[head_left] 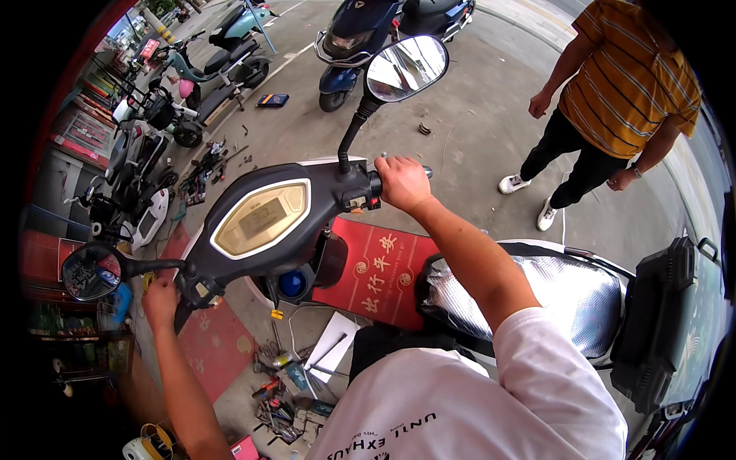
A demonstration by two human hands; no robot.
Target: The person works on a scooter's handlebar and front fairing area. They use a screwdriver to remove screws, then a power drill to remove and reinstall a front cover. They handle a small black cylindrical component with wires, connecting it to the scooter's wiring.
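My right hand (402,182) grips the scooter's right handlebar (373,186), beside the control switches. My left hand (159,305) is closed at the left handlebar (205,297), just under the round left mirror (90,270); what its fingers hold is unclear. Between my hands is the dashboard (261,218) with a pale display. The right mirror (404,70) stands on a black stem. A red mat (383,284) covers the footboard, and the seat (529,299) has a silver quilted cover, with a black top box (663,322) behind it.
A person (613,92) in a striped orange shirt stands at the right. A blue scooter (349,46) is ahead; several parked scooters (138,169) line the left. Tools (284,391) and a white sheet (331,345) lie on the ground below, near red shelving (84,138).
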